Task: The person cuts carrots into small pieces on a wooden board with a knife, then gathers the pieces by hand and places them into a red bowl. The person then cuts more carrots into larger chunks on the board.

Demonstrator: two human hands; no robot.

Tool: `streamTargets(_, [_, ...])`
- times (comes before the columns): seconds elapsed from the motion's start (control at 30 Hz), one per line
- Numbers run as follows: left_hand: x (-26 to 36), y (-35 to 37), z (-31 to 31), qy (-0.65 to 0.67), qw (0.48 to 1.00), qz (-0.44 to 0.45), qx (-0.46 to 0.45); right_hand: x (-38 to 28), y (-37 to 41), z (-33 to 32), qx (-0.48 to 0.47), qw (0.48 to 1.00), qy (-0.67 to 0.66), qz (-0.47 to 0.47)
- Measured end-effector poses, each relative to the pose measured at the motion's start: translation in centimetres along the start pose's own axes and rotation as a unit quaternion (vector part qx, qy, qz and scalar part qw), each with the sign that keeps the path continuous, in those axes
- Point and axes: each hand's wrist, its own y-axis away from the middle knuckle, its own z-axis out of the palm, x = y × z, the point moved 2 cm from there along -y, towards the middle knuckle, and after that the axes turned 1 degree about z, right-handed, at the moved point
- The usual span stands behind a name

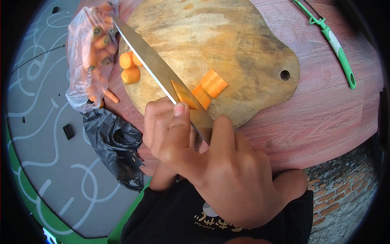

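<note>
My right hand (231, 175) is closed around a large kitchen knife (152, 63), its handle hidden in the fist and its thumb lying toward the blade. The blade points up and left over a round wooden cutting board (252, 44). Beside the blade's lower part, my left hand (156, 124) has its fingers curled; its fingertips and anything in them are hidden. An orange patch shows on the blade, a clinging carrot slice or a reflection. Right of the blade lie cut carrot pieces (214, 83). Short carrot chunks (131, 75) sit at the board's left edge.
A clear plastic bag of carrots (91, 57) lies left of the board, with a crumpled black plastic bag (115, 142) below it. At the right, a green-handled peeler (337, 49) rests on the reddish wooden table (325, 122). A brick wall or floor shows at lower right.
</note>
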Motion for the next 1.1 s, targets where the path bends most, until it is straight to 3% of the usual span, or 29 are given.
streamTargets(0.07, [0.1,0.2,0.1,0.005,1.0,-0.017,0.006,0.0,0.0,0.2,0.007,1.0,-0.011,0.021])
streamTargets(0.13, [0.2,0.3,0.2,0.009,0.999,-0.033,0.012,0.0,0.1,0.2,0.092,0.995,-0.044,0.015])
streamTargets(0.37, [0.7,-1.0,-0.5,0.003,1.0,-0.018,-0.019,-0.2,-0.4,-0.7,0.028,0.999,-0.015,0.015])
streamTargets(0.47, [1.2,-1.7,-0.7,0.008,0.999,-0.041,-0.032,0.0,-0.6,-0.9,0.016,0.988,-0.123,0.094])
streamTargets(0.53, [1.2,-1.6,-0.6,0.012,0.998,-0.05,-0.034,-0.9,-0.1,-0.1,0.0,0.998,0.064,0.019])
streamTargets(0.67, [4.2,0.0,-2.3,0.022,0.997,-0.065,-0.024,-0.9,-0.9,-1.3,0.041,0.998,0.052,0.019])
streamTargets(0.73, [4.4,0.3,-2.3,0.026,0.997,-0.072,-0.019,-1.3,-0.9,-1.5,-0.059,0.994,0.085,0.031])
streamTargets(0.77, [4.8,0.5,-2.3,0.028,0.997,-0.076,-0.016,-1.2,-1.0,-1.4,-0.06,0.994,0.086,0.031])
streamTargets(0.87, [3.1,0.4,-2.5,0.034,0.996,-0.087,-0.007,-1.4,-0.6,0.2,-0.011,0.997,0.082,0.002])
streamTargets(0.93, [2.6,0.4,-2.6,0.037,0.995,-0.093,-0.001,-1.7,0.7,2.2,0.134,0.969,-0.136,0.155])
streamTargets(1.07, [3.0,0.4,-1.0,0.044,0.993,-0.105,0.012,-1.4,0.0,1.1,0.117,0.971,-0.134,0.161])
streamTargets(1.1, [2.3,0.2,-0.7,0.046,0.993,-0.108,0.014,-0.9,-1.3,-0.4,0.037,0.992,-0.057,0.106])
